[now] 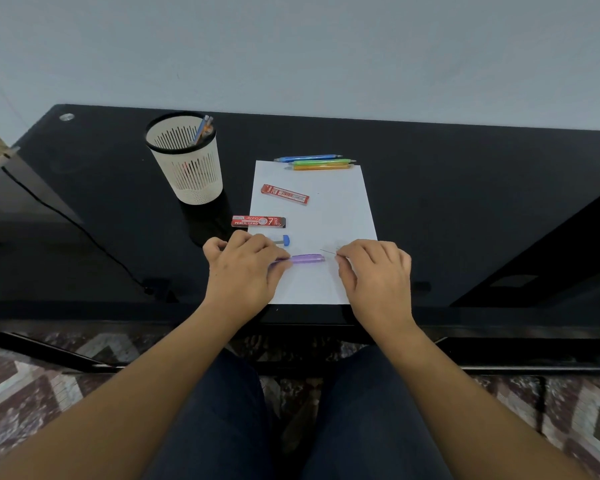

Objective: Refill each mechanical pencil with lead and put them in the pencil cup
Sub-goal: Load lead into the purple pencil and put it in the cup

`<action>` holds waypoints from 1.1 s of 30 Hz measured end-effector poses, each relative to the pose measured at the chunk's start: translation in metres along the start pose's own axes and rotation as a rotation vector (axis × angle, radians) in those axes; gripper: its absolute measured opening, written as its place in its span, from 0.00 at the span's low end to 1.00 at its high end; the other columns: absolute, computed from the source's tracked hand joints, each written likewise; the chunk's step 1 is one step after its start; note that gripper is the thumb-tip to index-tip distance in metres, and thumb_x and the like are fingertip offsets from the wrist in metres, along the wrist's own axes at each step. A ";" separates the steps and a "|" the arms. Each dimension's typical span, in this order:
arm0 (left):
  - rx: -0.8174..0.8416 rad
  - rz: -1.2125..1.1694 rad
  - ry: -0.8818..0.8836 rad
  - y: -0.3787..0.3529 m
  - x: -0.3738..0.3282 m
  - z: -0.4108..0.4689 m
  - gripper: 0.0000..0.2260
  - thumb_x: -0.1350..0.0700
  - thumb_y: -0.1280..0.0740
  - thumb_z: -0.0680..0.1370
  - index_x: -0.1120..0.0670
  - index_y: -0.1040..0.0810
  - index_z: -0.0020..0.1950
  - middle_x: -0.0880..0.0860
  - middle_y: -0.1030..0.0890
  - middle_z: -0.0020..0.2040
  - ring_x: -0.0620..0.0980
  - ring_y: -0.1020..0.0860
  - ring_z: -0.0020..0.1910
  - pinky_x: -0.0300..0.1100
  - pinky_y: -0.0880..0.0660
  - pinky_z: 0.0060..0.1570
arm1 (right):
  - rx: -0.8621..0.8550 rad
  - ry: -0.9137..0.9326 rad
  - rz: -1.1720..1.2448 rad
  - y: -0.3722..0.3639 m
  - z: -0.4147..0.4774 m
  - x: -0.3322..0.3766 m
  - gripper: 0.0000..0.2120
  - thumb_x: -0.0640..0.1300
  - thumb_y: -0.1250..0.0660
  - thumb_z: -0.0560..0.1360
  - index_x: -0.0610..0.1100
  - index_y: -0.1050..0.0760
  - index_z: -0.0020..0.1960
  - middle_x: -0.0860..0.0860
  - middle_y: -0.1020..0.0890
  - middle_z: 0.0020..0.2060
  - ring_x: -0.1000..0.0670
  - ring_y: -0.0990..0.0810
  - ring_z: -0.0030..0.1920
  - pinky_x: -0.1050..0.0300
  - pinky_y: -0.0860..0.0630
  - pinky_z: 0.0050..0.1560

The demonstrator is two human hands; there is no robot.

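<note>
Gripping purple mechanical pencil (307,259) in curled left hand (243,271), over paper (326,216) near table's (465,202) front edge. Pinching thin lead (328,252) in right hand (378,275), just beside pencil's end.

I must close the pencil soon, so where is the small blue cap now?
In the head view the blue cap lies on the white paper near its left edge, between the left hand and the nearer red lead case.
</note>
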State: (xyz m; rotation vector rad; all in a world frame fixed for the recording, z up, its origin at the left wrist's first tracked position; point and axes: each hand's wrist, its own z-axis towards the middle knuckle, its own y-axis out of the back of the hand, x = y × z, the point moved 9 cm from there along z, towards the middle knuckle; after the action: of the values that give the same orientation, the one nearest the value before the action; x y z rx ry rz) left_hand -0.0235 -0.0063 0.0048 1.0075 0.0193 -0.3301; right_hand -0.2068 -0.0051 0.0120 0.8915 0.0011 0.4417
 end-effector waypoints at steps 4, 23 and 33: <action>-0.085 0.007 0.037 0.007 0.004 -0.002 0.04 0.52 0.32 0.77 0.48 0.18 0.48 0.43 0.19 0.46 0.48 0.23 0.46 0.46 0.45 0.49 | -0.043 0.006 -0.018 0.004 -0.002 0.000 0.03 0.44 0.33 0.76 0.48 0.21 0.45 0.54 0.20 0.42 0.49 0.25 0.44 0.55 0.34 0.49; -0.186 0.015 0.045 0.014 0.004 -0.006 0.05 0.55 0.35 0.78 0.50 0.20 0.51 0.46 0.18 0.49 0.49 0.22 0.50 0.49 0.43 0.52 | -0.089 0.056 0.026 0.006 -0.002 0.004 0.07 0.46 0.36 0.78 0.47 0.20 0.47 0.53 0.20 0.41 0.50 0.27 0.45 0.54 0.34 0.51; -0.176 0.046 0.028 0.014 0.002 -0.005 0.04 0.55 0.33 0.78 0.49 0.20 0.51 0.45 0.18 0.49 0.49 0.22 0.50 0.49 0.43 0.51 | -0.085 0.073 0.016 0.004 -0.002 0.005 0.05 0.45 0.34 0.77 0.47 0.20 0.47 0.52 0.20 0.41 0.49 0.26 0.46 0.53 0.34 0.51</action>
State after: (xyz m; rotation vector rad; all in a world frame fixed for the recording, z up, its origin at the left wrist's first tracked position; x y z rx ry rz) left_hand -0.0166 0.0042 0.0135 0.8366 0.0496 -0.2681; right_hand -0.2043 0.0008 0.0149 0.7916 0.0423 0.4856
